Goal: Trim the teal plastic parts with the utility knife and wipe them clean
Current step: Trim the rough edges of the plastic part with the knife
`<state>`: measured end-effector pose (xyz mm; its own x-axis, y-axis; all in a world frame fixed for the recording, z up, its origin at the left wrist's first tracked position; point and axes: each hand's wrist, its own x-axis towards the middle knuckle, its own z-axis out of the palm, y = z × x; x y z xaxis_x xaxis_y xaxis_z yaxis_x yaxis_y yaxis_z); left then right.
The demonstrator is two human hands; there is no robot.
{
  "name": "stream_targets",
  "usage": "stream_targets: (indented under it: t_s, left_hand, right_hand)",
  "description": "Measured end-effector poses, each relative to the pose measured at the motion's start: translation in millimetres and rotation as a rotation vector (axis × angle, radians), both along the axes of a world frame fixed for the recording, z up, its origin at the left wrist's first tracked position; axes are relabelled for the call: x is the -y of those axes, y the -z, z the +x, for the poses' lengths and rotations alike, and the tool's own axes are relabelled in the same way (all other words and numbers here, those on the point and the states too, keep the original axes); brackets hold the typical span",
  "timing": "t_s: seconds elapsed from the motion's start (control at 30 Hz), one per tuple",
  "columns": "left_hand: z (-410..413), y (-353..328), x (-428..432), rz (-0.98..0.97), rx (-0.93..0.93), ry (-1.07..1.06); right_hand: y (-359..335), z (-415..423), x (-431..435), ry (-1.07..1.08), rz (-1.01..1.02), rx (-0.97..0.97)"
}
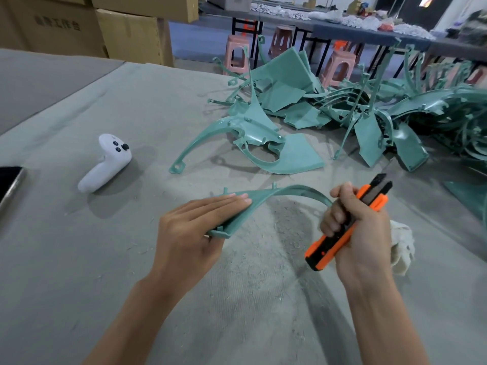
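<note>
A curved teal plastic part (266,197) arches just above the grey cloth in front of me. My left hand (195,230) holds its near flat end, fingers laid straight along the top and thumb underneath. My right hand (361,227) grips an orange and black utility knife (350,222), whose front end points up and away. The part's far end runs in behind my right fingers, right next to the knife. A white cloth (402,248) bunches behind my right hand.
A heap of teal parts (369,106) covers the table's far right, with one large piece (253,143) nearer the middle. A white game controller (106,162) lies at the left, a dark phone (9,184) at the left edge. Plastic shavings litter the grey cloth (79,259).
</note>
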<state>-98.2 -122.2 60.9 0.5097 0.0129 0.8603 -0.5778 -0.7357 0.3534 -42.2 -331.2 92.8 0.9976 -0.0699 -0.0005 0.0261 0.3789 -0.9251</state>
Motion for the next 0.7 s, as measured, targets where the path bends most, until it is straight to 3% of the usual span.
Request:
stream_targets:
  t_s: [0.1, 0.27, 0.4, 0.6, 0.7]
  left_hand:
    - [0, -3, 2, -0.126, -0.047, -0.049]
    - [-2, -10, 0, -0.596, -0.254, -0.169]
    - [3, -7, -8, -0.81, -0.353, -0.18]
    - [4, -6, -10, -0.795, -0.367, -0.163]
    - [3, -9, -8, -0.717, -0.347, -0.146]
  right_hand:
    - [3, 1, 2, 0.029, -0.077, -0.019]
    - [5, 0, 3, 0.064, -0.197, 0.012]
    - [6, -1, 4, 0.026, -0.286, 0.043]
    - [11, -3, -4, 0.052, -0.502, 0.08]
    - [11, -5, -11, 0.04, -0.706, 0.153]
